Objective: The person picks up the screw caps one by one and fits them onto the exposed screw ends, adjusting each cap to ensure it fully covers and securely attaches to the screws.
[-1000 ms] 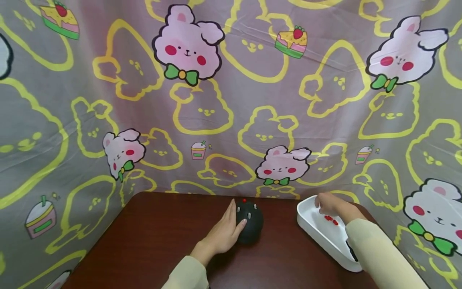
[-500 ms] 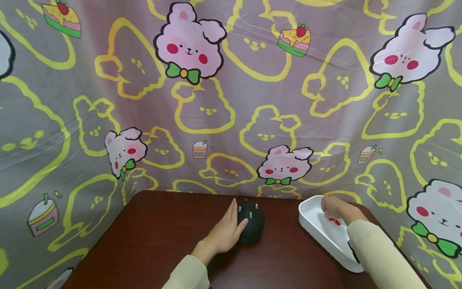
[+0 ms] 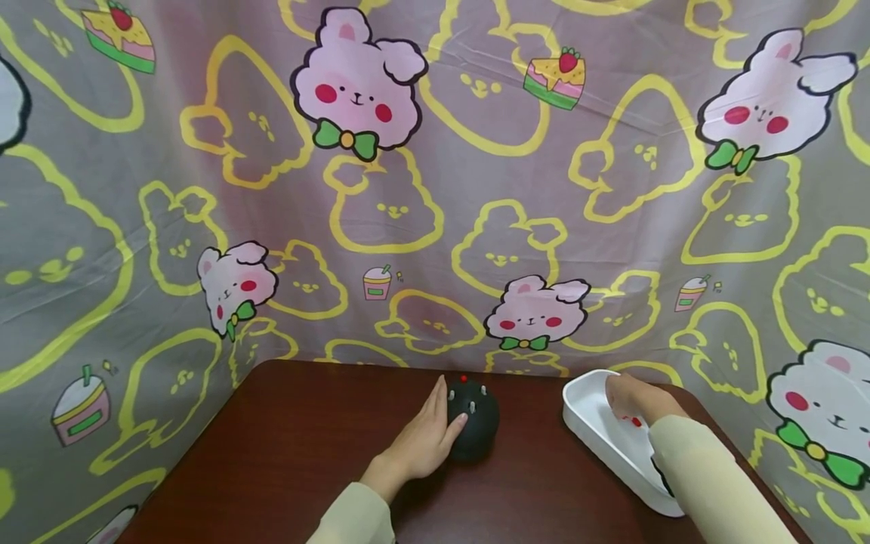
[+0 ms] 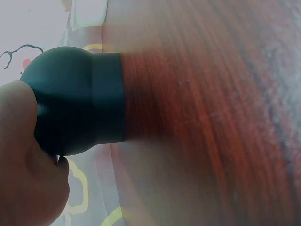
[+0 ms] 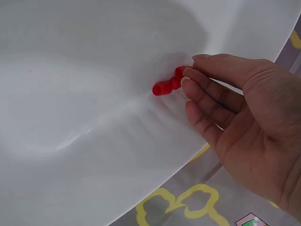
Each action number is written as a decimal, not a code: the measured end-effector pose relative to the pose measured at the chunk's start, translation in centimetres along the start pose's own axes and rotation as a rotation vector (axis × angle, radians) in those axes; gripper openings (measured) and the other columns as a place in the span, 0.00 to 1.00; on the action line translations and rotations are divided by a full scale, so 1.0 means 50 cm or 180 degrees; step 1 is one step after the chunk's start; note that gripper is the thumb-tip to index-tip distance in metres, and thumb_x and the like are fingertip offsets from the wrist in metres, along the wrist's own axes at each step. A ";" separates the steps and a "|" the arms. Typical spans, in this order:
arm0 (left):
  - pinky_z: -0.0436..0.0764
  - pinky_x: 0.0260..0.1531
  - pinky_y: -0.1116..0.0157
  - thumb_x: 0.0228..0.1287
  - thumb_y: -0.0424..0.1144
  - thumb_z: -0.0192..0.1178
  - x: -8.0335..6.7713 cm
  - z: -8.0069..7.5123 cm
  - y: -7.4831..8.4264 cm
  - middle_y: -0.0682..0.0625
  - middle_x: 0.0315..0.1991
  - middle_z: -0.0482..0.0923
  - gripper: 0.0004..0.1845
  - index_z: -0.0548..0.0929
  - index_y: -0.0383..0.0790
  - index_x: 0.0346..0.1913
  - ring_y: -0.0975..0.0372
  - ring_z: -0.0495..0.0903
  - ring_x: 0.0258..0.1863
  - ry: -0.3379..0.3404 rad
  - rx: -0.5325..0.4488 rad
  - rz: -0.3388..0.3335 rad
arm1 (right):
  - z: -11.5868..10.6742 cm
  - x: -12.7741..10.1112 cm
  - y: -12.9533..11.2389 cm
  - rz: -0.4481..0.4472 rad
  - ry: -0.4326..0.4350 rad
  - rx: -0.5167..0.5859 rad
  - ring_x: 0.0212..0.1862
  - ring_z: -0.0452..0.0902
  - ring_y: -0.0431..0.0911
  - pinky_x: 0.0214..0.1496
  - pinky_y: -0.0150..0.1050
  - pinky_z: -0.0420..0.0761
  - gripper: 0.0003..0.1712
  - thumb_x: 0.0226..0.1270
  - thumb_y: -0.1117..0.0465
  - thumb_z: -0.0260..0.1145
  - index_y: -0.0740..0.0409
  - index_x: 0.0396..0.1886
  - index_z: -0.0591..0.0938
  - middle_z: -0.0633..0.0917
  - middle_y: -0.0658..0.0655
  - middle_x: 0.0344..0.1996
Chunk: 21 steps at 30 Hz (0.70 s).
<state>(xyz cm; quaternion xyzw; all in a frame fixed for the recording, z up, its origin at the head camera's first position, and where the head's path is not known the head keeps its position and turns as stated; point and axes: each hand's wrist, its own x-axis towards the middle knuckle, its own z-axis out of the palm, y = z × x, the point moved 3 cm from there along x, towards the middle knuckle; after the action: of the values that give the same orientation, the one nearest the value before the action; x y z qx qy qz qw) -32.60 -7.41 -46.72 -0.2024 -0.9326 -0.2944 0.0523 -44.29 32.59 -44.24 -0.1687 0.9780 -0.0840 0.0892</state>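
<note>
A dark, nearly black ball-shaped object (image 3: 479,434) on a short round base stands upright on the brown table. Several small grey pegs (image 3: 472,407) and one red bit (image 3: 464,378) stick out of its upper part. My left hand (image 3: 423,438) holds its left side, thumb across the front and fingers along the flank. Inside the white tray (image 3: 598,446), my right hand (image 5: 256,113) reaches down to small red tube-like pieces (image 5: 163,88). The index fingertip touches the nearest piece, with the thumb a little apart from the index.
The wood-grain table (image 3: 292,438) ends at a patterned cloth wall (image 3: 408,189) at the back and sides. The tray's raised rim stands at the table's right. A black item, partly hidden by the right sleeve (image 3: 707,468), shows inside the tray's near end.
My right hand has shifted slightly right and lowered into the tray, now covering more of the red pieces. The left hand keeps its hold on the dark ball-shaped object.
</note>
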 end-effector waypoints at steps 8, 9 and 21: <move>0.57 0.75 0.49 0.81 0.64 0.38 -0.001 -0.003 0.002 0.39 0.83 0.37 0.46 0.39 0.33 0.82 0.50 0.45 0.82 0.0031 0.0003 0.0012 | -0.014 -0.011 -0.018 0.0054 -0.0089 -0.0032 0.20 0.73 0.46 0.21 0.35 0.71 0.14 0.53 0.79 0.64 0.57 0.22 0.75 0.75 0.54 0.20; 0.57 0.75 0.48 0.81 0.64 0.38 -0.001 -0.003 0.003 0.40 0.83 0.37 0.46 0.39 0.33 0.82 0.50 0.45 0.81 0.0039 0.0002 0.0016 | -0.015 -0.010 -0.018 0.0052 -0.0100 -0.0090 0.20 0.73 0.46 0.20 0.35 0.71 0.13 0.53 0.79 0.63 0.57 0.22 0.75 0.75 0.54 0.20; 0.57 0.75 0.49 0.81 0.64 0.38 0.000 -0.003 0.001 0.37 0.83 0.38 0.46 0.40 0.31 0.82 0.50 0.46 0.81 0.0075 0.0027 0.0027 | -0.012 -0.003 -0.010 0.0115 -0.0272 -0.0253 0.19 0.74 0.47 0.20 0.34 0.71 0.14 0.46 0.81 0.60 0.57 0.20 0.75 0.77 0.55 0.21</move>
<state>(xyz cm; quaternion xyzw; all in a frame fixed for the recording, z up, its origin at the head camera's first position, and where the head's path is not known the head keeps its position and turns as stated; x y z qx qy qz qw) -32.58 -7.45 -46.56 -0.2027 -0.9322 -0.2925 0.0653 -44.10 32.27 -43.55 -0.1578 0.9788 -0.0362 0.1256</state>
